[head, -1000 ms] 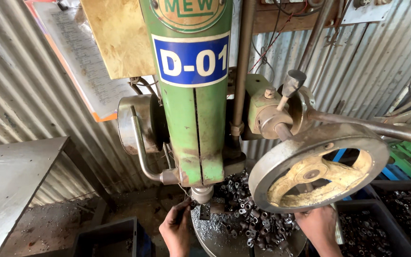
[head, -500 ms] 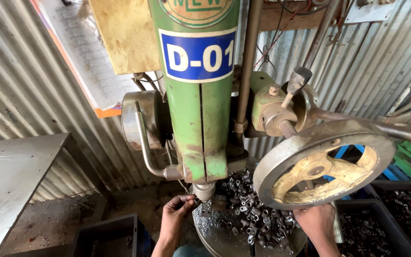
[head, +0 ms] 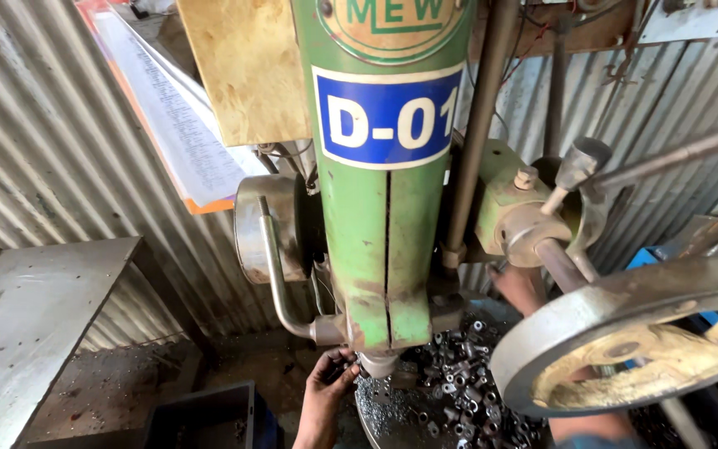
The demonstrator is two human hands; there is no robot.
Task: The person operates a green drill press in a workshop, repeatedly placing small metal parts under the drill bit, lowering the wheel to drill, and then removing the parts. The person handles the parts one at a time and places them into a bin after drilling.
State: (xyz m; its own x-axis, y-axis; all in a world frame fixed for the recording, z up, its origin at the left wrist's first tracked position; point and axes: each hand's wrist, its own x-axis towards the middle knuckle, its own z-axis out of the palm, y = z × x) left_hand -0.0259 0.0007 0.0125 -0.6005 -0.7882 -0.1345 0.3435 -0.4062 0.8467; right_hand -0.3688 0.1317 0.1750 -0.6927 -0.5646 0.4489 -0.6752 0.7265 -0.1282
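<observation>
A green pillar drill (head: 384,249) fills the middle of the view. My left hand (head: 323,397) reaches up from below, its fingertips pinched on a small dark metal part right beside the spindle nose (head: 378,363). Under the spindle, a round table (head: 376,407) carries a heap of several small dark metal parts (head: 459,391). My right hand (head: 515,287) is up behind the big silver handwheel (head: 625,341), close to the feed lever hub (head: 533,237). The wheel hides most of it, so its grip does not show. Its forearm (head: 583,428) shows below the wheel.
A grey metal bench (head: 27,333) stands at the left. A dark blue crate (head: 209,416) sits on the floor beneath it. Papers on an orange board (head: 176,133) and a wooden panel (head: 247,66) hang on the corrugated wall (head: 60,166). Long lever rods (head: 675,154) stick out to the right.
The view has closed in on the drill. My left hand rose from the table to the spindle nose. My right hand went from the table edge up behind the handwheel.
</observation>
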